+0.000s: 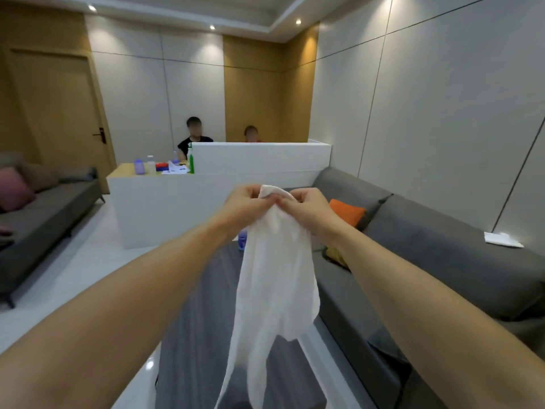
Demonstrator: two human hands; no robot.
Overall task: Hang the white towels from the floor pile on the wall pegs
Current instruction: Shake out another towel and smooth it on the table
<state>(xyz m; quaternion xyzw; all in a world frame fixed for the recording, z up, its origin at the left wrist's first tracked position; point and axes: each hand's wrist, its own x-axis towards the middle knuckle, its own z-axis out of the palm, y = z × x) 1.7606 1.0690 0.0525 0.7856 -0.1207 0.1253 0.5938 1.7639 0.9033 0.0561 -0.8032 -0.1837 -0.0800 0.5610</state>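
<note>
We hold a white towel [274,290] up in front of us, our left hand [250,203] and right hand [306,209] close together, both pinching its top edge while the rest hangs down between our forearms. Beyond the hands stands a white surface [153,208] with bottles [141,166]. To the right of the right hand, an orange cushion [346,212] lies on a grey sofa [442,255].
</note>
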